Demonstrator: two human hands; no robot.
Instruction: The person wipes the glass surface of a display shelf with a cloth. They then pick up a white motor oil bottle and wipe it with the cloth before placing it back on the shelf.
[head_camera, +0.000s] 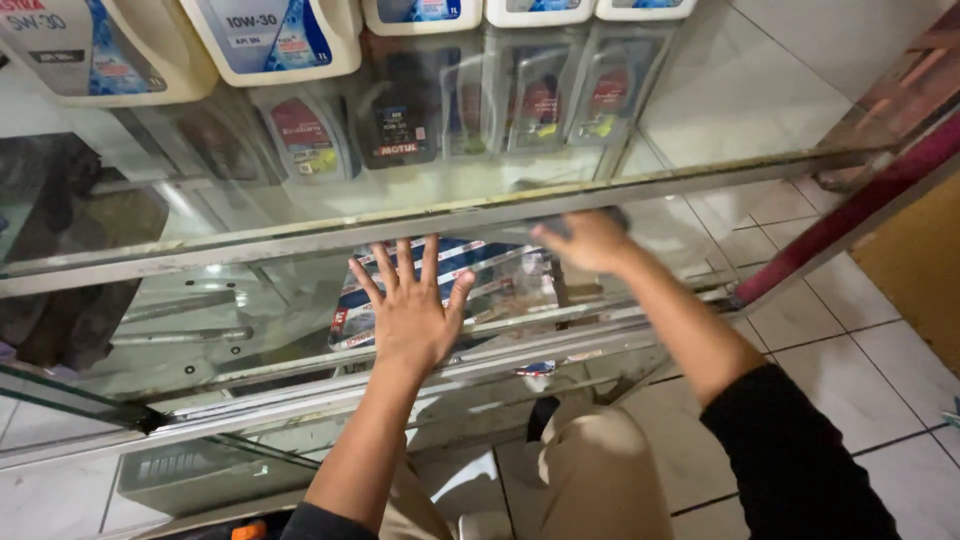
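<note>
My left hand (412, 305) lies flat with fingers spread on the sliding glass door (250, 300) of a display cabinet. My right hand (590, 240) is pressed on the same glass farther right, just under a metal rail (450, 215); it is blurred and holds nothing that I can see. Behind the glass under my hands lie flat blue, white and red boxes (480, 265).
White oil bottles (270, 35) stand on the top of the cabinet, and darker bottles (400, 125) sit on a shelf behind glass. A red metal frame (850, 215) runs at the right. White floor tiles (860, 340) and my knees in tan trousers (600, 470) are below.
</note>
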